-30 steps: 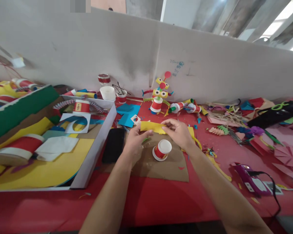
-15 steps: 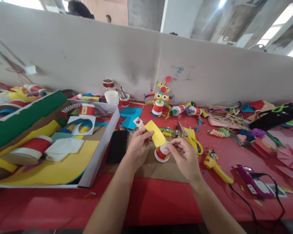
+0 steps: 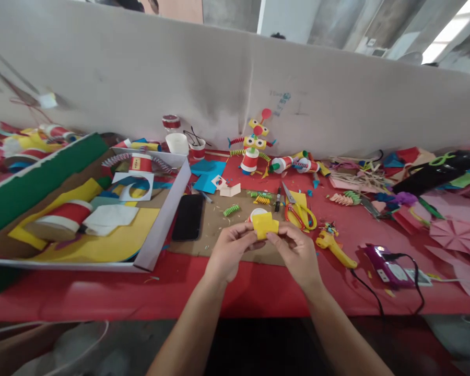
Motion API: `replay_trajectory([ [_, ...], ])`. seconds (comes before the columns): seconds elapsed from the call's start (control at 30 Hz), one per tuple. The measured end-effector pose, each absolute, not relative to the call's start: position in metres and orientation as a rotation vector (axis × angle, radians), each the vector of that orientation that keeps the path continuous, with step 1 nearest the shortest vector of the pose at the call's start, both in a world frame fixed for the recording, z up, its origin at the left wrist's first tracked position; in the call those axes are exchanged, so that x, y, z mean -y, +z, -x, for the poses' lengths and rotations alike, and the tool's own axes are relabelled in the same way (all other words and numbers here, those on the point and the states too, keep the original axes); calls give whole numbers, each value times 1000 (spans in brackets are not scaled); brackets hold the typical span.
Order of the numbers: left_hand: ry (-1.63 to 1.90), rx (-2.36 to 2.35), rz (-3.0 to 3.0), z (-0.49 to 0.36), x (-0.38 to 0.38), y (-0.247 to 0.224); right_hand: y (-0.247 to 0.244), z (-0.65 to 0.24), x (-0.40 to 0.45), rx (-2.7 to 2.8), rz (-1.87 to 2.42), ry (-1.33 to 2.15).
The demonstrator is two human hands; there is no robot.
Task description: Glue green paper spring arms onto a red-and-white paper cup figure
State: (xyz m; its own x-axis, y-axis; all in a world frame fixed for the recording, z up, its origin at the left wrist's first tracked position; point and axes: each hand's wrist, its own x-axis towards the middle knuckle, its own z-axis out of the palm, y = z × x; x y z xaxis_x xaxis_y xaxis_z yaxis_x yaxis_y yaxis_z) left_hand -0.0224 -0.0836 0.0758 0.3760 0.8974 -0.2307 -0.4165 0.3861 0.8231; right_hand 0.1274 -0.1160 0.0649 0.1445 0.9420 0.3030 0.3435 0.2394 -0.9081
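Between my two hands is a piece of yellow paper (image 3: 263, 224), bent over on itself. My left hand (image 3: 234, 246) pinches its left side, and my right hand (image 3: 293, 249) pinches its right side between thumb and fingers. Just behind the paper stands a paper cup (image 3: 257, 212), mostly hidden, with its pale round end showing. A brown cardboard sheet (image 3: 215, 230) lies under this spot. On it rest a green folded paper spring (image 3: 231, 210), yellow and green springs (image 3: 261, 197) and a black marker (image 3: 278, 201).
Scissors (image 3: 297, 203) and a yellow glue gun (image 3: 337, 249) lie to the right, near a purple device (image 3: 389, 266) with a cord. A phone (image 3: 188, 216) and an open box (image 3: 162, 209) of craft pieces are at left. Cup figures (image 3: 250, 161) stand behind.
The yellow strip, earlier extended in my left hand, is now bent over and held by both hands. My right hand has left the cup. The view has tilted downward.
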Motion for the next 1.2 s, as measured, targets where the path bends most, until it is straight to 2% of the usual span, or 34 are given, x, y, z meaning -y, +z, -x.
replay_trajectory([
  [0.4, 1001, -790, -866, 22, 106, 66, 66, -119, 128, 1271, 1435, 855],
  [0.67, 908, -836, -973, 31, 109, 66, 65, -121, 132, 1144, 1303, 1014],
  [1.2, 994, -1025, -1152, 30, 114, 69, 64, -115, 140, 1070, 1302, 1130],
])
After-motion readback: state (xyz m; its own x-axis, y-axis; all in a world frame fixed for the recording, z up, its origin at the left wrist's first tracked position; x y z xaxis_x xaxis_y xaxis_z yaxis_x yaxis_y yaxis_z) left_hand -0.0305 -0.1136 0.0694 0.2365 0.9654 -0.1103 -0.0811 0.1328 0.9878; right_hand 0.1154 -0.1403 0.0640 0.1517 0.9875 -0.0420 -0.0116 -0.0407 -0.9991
